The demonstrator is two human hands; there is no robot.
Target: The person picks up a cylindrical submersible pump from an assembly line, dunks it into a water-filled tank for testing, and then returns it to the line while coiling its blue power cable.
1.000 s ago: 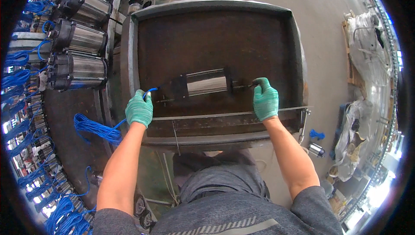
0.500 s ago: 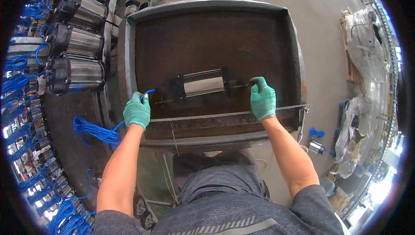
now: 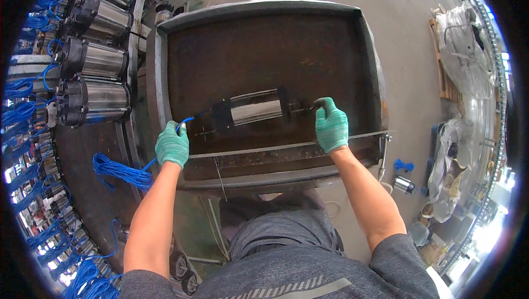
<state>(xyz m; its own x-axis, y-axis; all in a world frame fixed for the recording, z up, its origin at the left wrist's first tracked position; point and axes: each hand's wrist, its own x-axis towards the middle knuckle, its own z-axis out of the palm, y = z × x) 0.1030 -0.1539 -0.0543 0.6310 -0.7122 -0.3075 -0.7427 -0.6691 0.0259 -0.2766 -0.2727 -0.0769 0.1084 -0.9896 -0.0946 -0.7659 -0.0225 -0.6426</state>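
Observation:
A silver cylindrical motor (image 3: pixel 256 107) with black ends lies in a dark metal trough (image 3: pixel 161 73), near its front side. My left hand (image 3: pixel 172 146), in a green knit glove, is closed on a blue cable (image 3: pixel 186 120) at the trough's left front. That cable runs toward the motor's left end and back to a bundled blue coil (image 3: pixel 122 172) outside the trough. My right hand (image 3: pixel 332 129), gloved alike, is closed by the motor's right end, on what looks like a thin dark rod (image 3: pixel 302 110). Its fingertips are partly hidden.
A metal bar (image 3: pixel 286 146) crosses the trough's front. Several similar motors (image 3: pixel 96 101) stand in a row at left, with many blue cable coils (image 3: pixel 19 114) beyond. A small silver motor (image 3: pixel 404 184) lies on the floor at right, near plastic-wrapped goods (image 3: pixel 465 54).
The whole view has shifted slightly, and trough, motor and hands appear a little further left. Both hands keep their closed grip; the motor stays in nearly the same place in the trough.

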